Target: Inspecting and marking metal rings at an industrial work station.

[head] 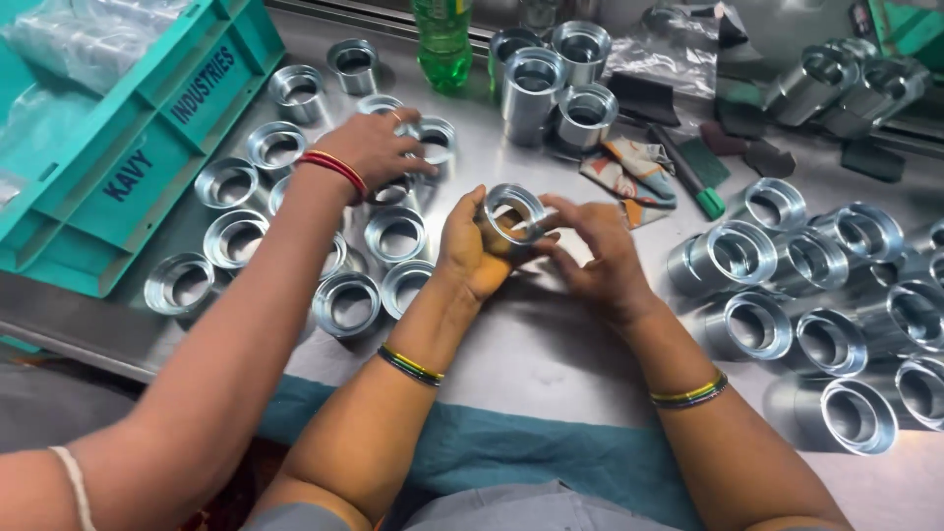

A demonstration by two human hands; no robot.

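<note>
**Ring in both hands, mid-table, being looked over**

You work at a steel tabletop, its near edge draped with teal cloth. At the far left corner sits a teal plastic crate. Along the right edge lie long metal sleeves on their sides; at the far edge more sleeves stand upright beside a green bottle. Toward the left edge, short rings are spread flat — a co-worker's hand, red bangles on the wrist, rests among them with fingers curled over one.

Your left hand cups a short metal ring near the middle of the tabletop, bore tilted up toward you. Your right hand meets it from the other side, fingertips pinching the rim.

This looks like the checking step — turning one ring for inspection. The next move calls for a steady two-handed grip while rotating it, keeping clear of the co-worker's reach.
</note>
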